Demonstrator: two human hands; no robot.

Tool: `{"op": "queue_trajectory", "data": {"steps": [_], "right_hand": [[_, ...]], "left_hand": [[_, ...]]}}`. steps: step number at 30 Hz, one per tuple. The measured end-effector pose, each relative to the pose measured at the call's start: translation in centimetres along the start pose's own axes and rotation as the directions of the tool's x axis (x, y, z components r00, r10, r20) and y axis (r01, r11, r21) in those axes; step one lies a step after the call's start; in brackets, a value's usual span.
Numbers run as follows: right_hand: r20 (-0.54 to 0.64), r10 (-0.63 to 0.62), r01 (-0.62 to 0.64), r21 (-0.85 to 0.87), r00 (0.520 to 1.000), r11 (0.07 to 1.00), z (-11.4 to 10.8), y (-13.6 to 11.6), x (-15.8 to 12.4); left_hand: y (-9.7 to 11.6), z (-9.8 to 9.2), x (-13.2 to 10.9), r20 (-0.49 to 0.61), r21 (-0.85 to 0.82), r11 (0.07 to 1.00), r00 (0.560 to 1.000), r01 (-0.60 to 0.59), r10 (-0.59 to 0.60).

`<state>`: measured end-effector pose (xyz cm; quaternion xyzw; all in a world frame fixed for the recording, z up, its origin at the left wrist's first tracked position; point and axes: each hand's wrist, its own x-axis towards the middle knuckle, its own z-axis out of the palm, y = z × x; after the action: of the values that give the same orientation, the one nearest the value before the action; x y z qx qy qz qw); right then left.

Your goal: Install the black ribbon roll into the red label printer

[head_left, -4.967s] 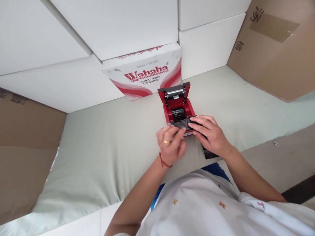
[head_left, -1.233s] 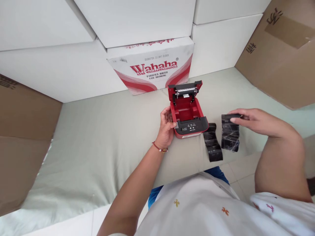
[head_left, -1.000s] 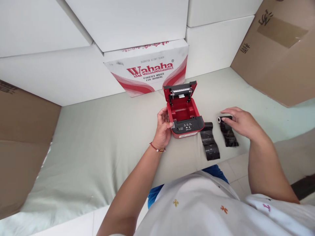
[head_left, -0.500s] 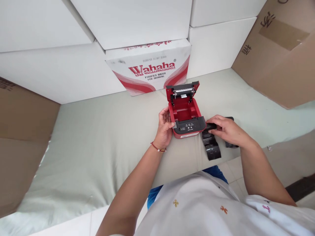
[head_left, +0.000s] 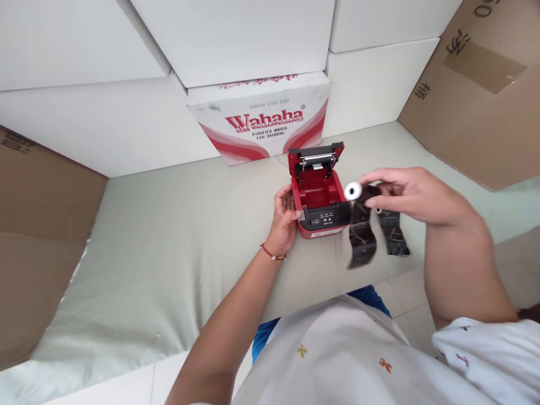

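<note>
A small red printer (head_left: 319,194) with a black front panel stands on the pale green cloth, its lid tipped open and its inner bay empty. My left hand (head_left: 284,216) grips the printer's left side. My right hand (head_left: 411,194) is raised to the right of the printer and pinches a black roll (head_left: 361,225) with a white core; a loose black strip hangs down from it. A second black roll (head_left: 394,233) lies on the cloth below my right hand.
A white and red Wahaha carton (head_left: 261,121) stands just behind the printer among plain white boxes (head_left: 236,39). Brown cardboard boxes close in at the right (head_left: 476,107) and left (head_left: 37,242). The cloth (head_left: 177,236) ends near my body.
My right hand set one black roll down on the cloth, moved to the other roll next to the printer and lifted it. My left hand stayed on the printer.
</note>
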<state>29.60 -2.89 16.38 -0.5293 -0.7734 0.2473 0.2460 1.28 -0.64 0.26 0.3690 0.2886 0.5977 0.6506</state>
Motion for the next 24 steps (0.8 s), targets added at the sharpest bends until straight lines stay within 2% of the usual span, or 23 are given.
{"op": "queue_trajectory", "data": {"steps": [2, 3, 5, 7, 11, 15, 21, 24], "right_hand": [[0.098, -0.028, 0.026, 0.020, 0.995, 0.999, 1.9, -1.2, 2.3], [0.109, -0.023, 0.027, -0.030, 0.994, 0.999, 2.9, -1.7, 3.4], [0.082, 0.011, 0.007, -0.213, 0.997, 0.977, 4.8, -2.6, 5.2], [0.082, 0.058, -0.020, -0.398, 0.995, 0.917, 6.2, -3.3, 6.3], [0.098, 0.158, -0.073, -0.577, 0.983, 0.813, 7.4, -4.1, 7.3], [0.073, 0.196, -0.113, -0.607, 0.978, 0.787, 8.1, -4.3, 7.9], [0.107, 0.205, -0.099, -0.609, 0.973, 0.787, 9.4, -3.7, 9.4], [0.125, 0.175, -0.081, -0.542, 0.977, 0.837, 9.1, -3.7, 9.1]], "left_hand": [[0.0, 0.0, 0.0, -0.002, -0.003, 1.000, 1.000, -0.004, 0.004], [0.0, 0.0, 0.0, -0.001, -0.007, 1.000, 1.000, -0.008, 0.008], [-0.1, 0.0, -0.1, 0.004, -0.009, 1.000, 1.000, -0.016, 0.016], [-0.1, 0.0, 0.0, 0.008, 0.000, 1.000, 1.000, -0.018, 0.018], [-0.2, 0.0, 0.1, -0.001, 0.013, 1.000, 1.000, -0.013, 0.013], [-0.3, 0.0, 0.2, -0.002, 0.008, 1.000, 1.000, -0.016, 0.016], [-0.2, -0.1, 0.2, -0.016, 0.002, 1.000, 1.000, -0.005, 0.005], [-0.2, -0.1, 0.1, 0.000, 0.008, 1.000, 1.000, -0.003, 0.003]]}}
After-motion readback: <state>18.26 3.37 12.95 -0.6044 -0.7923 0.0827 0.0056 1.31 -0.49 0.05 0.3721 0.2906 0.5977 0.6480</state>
